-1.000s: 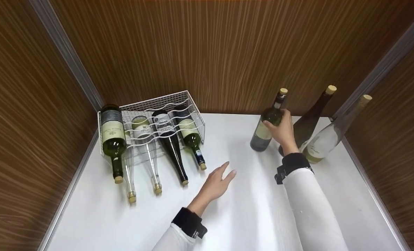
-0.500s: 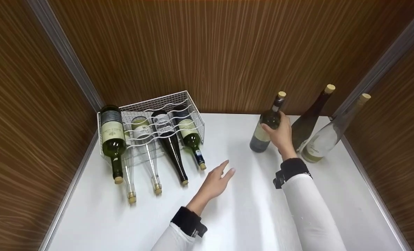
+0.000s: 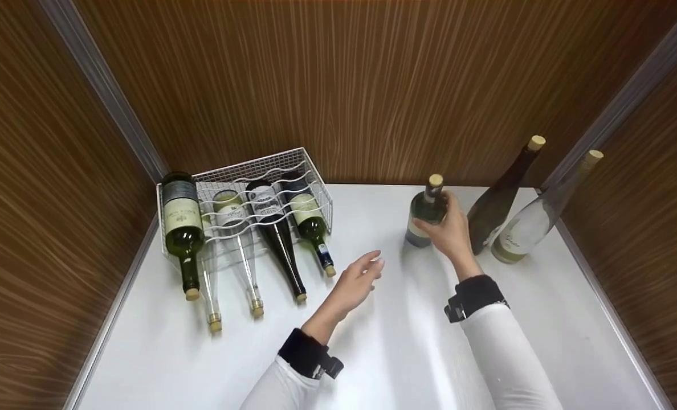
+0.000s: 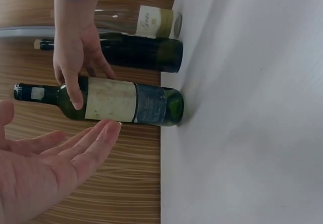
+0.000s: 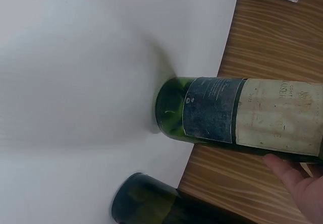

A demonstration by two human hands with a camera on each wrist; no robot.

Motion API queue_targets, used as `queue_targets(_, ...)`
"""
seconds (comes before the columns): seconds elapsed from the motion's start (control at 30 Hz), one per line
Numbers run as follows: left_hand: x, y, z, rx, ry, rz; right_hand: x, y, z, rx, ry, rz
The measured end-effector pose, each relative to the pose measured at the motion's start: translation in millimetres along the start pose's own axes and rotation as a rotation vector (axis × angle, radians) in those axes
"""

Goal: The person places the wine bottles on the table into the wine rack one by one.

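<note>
Far left there's a wire rack (image 3: 241, 169) with 5 bottles (image 3: 277, 239) lying in or on it, corks toward the person. Next over is the left hand (image 3: 354, 285), fingers loosely extended, holding nothing. Then the green bottle (image 3: 424, 210), near upright at the back of the white table (image 3: 407, 353); can't tell if its base touches. The right hand (image 3: 449, 230) has it by the shoulder, thumb and fingers wrapped round. Past that, 2 more stand: a dark bottle (image 3: 498, 202) and a clear bottle (image 3: 529, 228).

Imo: snug grip, swing it away from the dark bottle so nothing clinks, and get the left hand under it before any tilt.

Labels: the rack's are too small for me. Green's is cream over dark blue, maybe "COMT", rest unclear. Clear's has script starting with G.
</note>
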State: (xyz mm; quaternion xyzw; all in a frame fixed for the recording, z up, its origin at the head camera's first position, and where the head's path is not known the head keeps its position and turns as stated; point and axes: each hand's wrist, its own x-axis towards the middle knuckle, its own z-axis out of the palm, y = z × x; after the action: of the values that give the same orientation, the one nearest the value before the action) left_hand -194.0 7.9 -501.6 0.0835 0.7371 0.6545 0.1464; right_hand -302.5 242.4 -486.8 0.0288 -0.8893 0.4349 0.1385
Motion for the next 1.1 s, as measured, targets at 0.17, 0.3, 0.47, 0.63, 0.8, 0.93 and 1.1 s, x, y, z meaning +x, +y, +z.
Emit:
queue_targets(0.17,-0.3,7.2,0.4,-0.218,-0.026,-0.018,-16,-1,8,-0.001,0.022,-0.094)
queue_targets(0.3,-1.6,12.7,0.7,-0.351,-0.023,-0.023,-30,-1,16,-0.021,0.029,-0.174)
queue_targets(0.47,-2.8,16.4,-2.0,-0.46,-0.027,-0.023,-45,1,30,-0.069,0.022,-0.284)
queue_targets(0.63,-2.1,14.5,-6.9,-0.564,-0.033,-0.043,-57,2,43,-0.118,0.011,-0.399)
queue_targets(0.8,-2.4,9.5,-10.4,-0.604,-0.031,-0.071,-70,5,54,-0.154,-0.012,-0.456)
queue_targets(0.93,-5.3,1.7,-12.0,-0.585,-0.023,-0.119,-79,9,61,-0.176,-0.049,-0.498)
queue_targets(1.1,-9.2,-14.2,-11.6,-0.507,-0.035,-0.184,-90,16,68,-0.205,-0.113,-0.539)
